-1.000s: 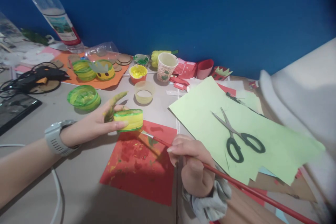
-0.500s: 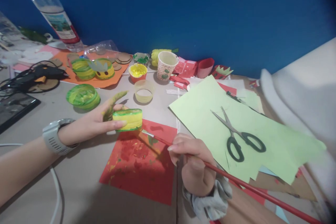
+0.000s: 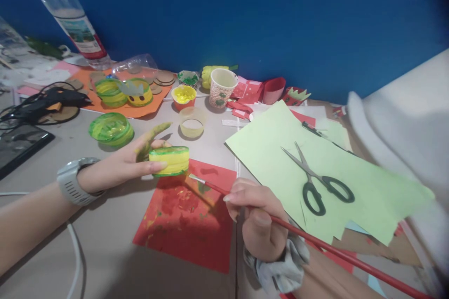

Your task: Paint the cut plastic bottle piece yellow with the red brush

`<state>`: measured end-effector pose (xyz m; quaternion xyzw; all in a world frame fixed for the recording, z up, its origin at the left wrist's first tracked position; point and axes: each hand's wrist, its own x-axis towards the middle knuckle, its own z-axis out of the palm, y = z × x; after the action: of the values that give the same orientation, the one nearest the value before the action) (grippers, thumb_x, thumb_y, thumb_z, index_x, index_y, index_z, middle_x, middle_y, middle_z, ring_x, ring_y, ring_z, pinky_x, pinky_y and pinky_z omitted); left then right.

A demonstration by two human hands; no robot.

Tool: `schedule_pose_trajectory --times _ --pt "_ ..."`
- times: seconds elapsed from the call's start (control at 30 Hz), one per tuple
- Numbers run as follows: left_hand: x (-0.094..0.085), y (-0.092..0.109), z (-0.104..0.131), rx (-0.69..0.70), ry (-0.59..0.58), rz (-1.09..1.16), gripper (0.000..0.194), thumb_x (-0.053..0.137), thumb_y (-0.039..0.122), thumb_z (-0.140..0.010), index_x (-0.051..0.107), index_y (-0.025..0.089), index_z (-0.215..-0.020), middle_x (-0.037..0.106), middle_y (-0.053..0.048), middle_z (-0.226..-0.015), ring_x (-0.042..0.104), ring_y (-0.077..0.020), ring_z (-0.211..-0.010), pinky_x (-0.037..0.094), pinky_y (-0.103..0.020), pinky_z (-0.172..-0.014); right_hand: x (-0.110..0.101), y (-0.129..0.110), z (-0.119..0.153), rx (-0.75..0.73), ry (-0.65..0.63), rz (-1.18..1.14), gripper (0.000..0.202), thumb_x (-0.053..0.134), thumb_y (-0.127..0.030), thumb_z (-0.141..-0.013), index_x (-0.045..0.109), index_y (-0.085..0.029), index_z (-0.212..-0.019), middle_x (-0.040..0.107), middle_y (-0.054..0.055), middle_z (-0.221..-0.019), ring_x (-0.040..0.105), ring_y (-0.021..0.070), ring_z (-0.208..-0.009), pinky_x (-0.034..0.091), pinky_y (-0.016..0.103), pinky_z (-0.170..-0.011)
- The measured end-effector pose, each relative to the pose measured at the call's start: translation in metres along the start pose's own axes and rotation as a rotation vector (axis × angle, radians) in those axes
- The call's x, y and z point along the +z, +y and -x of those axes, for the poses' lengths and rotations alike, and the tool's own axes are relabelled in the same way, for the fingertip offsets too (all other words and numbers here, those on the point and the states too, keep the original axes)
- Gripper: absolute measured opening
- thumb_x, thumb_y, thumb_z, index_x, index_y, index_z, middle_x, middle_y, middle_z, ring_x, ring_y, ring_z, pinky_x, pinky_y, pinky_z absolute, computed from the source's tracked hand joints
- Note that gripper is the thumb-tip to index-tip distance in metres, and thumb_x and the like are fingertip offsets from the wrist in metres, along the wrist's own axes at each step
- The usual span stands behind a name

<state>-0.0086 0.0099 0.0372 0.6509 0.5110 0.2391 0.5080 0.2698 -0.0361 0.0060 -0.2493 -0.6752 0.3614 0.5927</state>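
My left hand [image 3: 129, 163], its index finger stained with paint, grips a short plastic ring [image 3: 171, 161] painted yellow with green edges. The thumb lies along the near side, while the raised index finger points away. In my right hand [image 3: 259, 215] is a long red paintbrush [image 3: 315, 240], whose bristles are at the ring's lower right edge; whether they touch it I cannot tell. Below both lies a red paper sheet [image 3: 189, 224] spotted with yellow and green paint. Beyond the ring stand a pale unpainted ring [image 3: 192, 124] and a cup base with yellow paint [image 3: 184, 96].
Scissors [image 3: 312, 177] rest on light green paper [image 3: 263, 135] at right. Behind are a paper cup [image 3: 223, 88] and green paint [image 3: 188, 78]. Leftward are a green-painted bottle base [image 3: 111, 131], a glue gun [image 3: 56, 98], a phone [image 3: 24, 147] and a tall bottle [image 3: 77, 28].
The painted ring and my left fingers have shifted very slightly left. The brush stays by the ring's lower right edge, and the things around are unchanged.
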Motion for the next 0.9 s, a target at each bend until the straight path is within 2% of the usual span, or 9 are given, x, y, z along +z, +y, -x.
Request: schedule_pose_trajectory --times 0.1,0.2,0.3,0.5,0.67,0.9 --pt "-0.001 0.000 0.000 0.011 -0.002 -0.003 0.085 0.061 0.050 -0.090 0.019 0.027 -0.160 0.061 -0.007 -0.138 0.052 -0.0299 -0.135 0.044 -0.037 -0.111 0.002 -0.004 -0.005 -0.067 0.059 -0.155 0.034 0.049 -0.043 -0.101 0.074 -0.021 -0.103 0.049 -0.004 -0.051 0.045 0.0123 -0.043 0.038 0.027 -0.046" --pt "0.000 0.001 0.000 -0.003 -0.004 0.012 0.084 0.061 0.049 -0.091 0.018 0.029 -0.160 0.055 -0.007 -0.145 0.050 -0.0286 -0.136 0.044 -0.035 -0.111 0.004 -0.006 -0.007 -0.053 0.031 -0.232 0.037 0.051 -0.047 -0.100 0.076 -0.019 -0.100 0.056 -0.002 -0.053 0.048 0.0113 -0.043 0.039 0.026 -0.046" --pt "0.001 0.001 0.000 -0.019 -0.021 0.011 0.086 0.062 0.048 -0.091 0.015 0.029 -0.160 0.052 -0.007 -0.147 0.053 -0.0282 -0.134 0.045 -0.034 -0.110 0.005 -0.006 -0.006 -0.019 0.035 -0.248 0.038 0.050 -0.048 -0.100 0.076 -0.020 -0.102 0.062 0.000 -0.057 0.053 0.0117 -0.047 0.042 0.026 -0.050" --pt "-0.002 -0.002 -0.002 0.027 -0.051 -0.015 0.091 0.066 0.048 -0.087 0.015 0.030 -0.161 0.056 -0.010 -0.143 0.056 -0.0312 -0.131 0.045 -0.041 -0.111 0.007 -0.008 -0.004 0.016 0.051 -0.249 0.037 0.049 -0.046 -0.101 0.075 -0.019 -0.104 0.063 0.001 -0.059 0.055 0.0131 -0.048 0.046 0.029 -0.053" --pt "-0.003 -0.002 -0.002 0.024 -0.050 -0.048 0.088 0.065 0.048 -0.088 0.017 0.032 -0.160 0.058 -0.011 -0.140 0.058 -0.0305 -0.127 0.044 -0.042 -0.111 0.008 -0.006 -0.002 0.025 0.090 -0.260 0.031 0.050 -0.039 -0.101 0.074 -0.020 -0.105 0.063 0.001 -0.062 0.055 0.0131 -0.049 0.047 0.029 -0.053" --pt "-0.003 -0.004 -0.004 0.069 -0.089 -0.054 0.087 0.065 0.044 -0.090 0.016 0.031 -0.160 0.059 -0.010 -0.139 0.058 -0.0292 -0.129 0.044 -0.040 -0.110 0.005 -0.004 0.005 0.106 0.050 -0.291 0.031 0.046 -0.040 -0.104 0.071 -0.022 -0.111 0.067 0.003 -0.070 0.061 0.0141 -0.057 0.048 0.027 -0.052"
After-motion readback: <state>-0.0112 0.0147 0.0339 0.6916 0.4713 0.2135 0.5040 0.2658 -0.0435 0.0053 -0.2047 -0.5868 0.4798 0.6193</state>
